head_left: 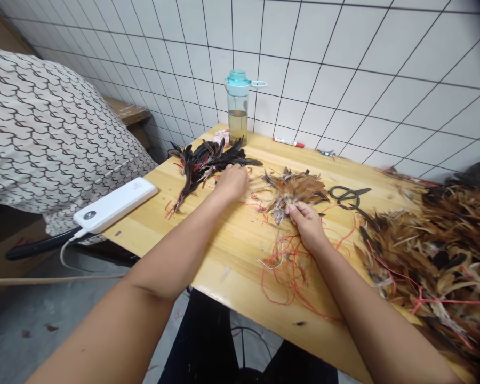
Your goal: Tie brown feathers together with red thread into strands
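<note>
Right hand [307, 220]: grip closed, thumb against fingers, pinching the pale quill end of a brown feather bunch [300, 188] above the table [228, 261]; bunch fans out toward 12 o'clock from the fingertips. Left hand [234, 182]: at the near right edge of the black feathers [224, 157], which spread toward 10 o'clock from it; fingertips turned away, so cannot tell how far open the grip is or whether it has hold of any.

Positions around the brown bunch, as viewed: scissors [350, 193] at 3 o'clock, handles nearest; large feather pile [444, 250] at 4 o'clock; tangled red string [292, 272] at 6 o'clock; red-capped marker [288, 142] at 12 o'clock; bottle [238, 114] at 10 o'clock, upright.
</note>
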Motion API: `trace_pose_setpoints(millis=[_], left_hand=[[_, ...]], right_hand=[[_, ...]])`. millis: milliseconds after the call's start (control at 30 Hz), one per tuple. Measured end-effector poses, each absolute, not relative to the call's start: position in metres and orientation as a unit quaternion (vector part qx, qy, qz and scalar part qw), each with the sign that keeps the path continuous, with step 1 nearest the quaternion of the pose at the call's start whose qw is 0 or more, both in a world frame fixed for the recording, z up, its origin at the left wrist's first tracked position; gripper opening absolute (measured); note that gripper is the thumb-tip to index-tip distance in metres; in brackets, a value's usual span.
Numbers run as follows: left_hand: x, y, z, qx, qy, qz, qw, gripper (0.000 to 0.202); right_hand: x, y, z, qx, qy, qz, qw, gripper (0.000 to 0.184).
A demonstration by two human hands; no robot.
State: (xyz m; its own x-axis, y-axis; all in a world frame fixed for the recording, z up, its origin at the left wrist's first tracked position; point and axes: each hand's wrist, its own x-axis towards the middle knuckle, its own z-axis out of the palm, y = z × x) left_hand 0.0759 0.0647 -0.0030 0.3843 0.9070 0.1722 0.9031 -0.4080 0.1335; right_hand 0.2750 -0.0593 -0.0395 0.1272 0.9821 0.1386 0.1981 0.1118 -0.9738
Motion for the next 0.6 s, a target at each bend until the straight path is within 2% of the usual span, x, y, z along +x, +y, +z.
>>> trace_pose_setpoints(millis=[133, 333, 600], left_hand=[[0.077, 0.068, -0.006, 0.833, 0.527, 0.164, 0.034, 0.024], [0.083, 0.065, -0.012, 0.843, 0.510, 0.121, 0.122, 0.018], [0.087, 0.056, -0.004, 0.843, 0.522, 0.093, 0.086, 0.022]], right_hand=[[0.275, -0.059, -0.040, -0.545, -0.543, 0.379, 0.514, 0.040], [0.275, -0.058, -0.042, -0.546, -0.543, 0.377, 0.515, 0.041], [0.276, -0.058, -0.044, -0.548, -0.540, 0.379, 0.514, 0.039]])
